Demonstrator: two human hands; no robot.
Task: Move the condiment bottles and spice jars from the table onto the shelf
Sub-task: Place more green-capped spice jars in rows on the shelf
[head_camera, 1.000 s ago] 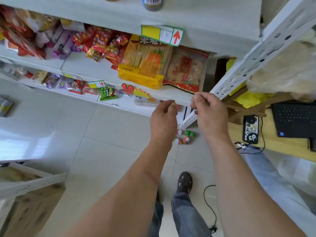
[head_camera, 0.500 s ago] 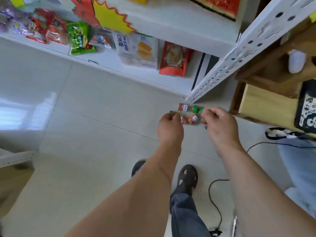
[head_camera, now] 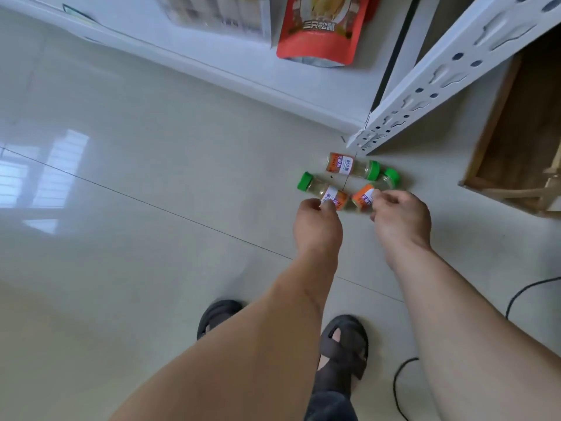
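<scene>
Plainly the pick-up step was in hand: the left hand (head_camera: 317, 226) and right hand (head_camera: 400, 220), fingers narrowed, each touched a green-capped spice jar lying on the floor (head_camera: 151, 238), a third jar (head_camera: 352, 169) just beyond; closing the grips and lifting to the shelf (head_camera: 273, 71) seemed next.

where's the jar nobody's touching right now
In the head view it lies on its side on the floor tile, right of centre: the far jar, just below the white shelf post's foot, beyond both hands.

Red snack pouch (head_camera: 321, 28), black cable (head_camera: 400, 387)
</scene>
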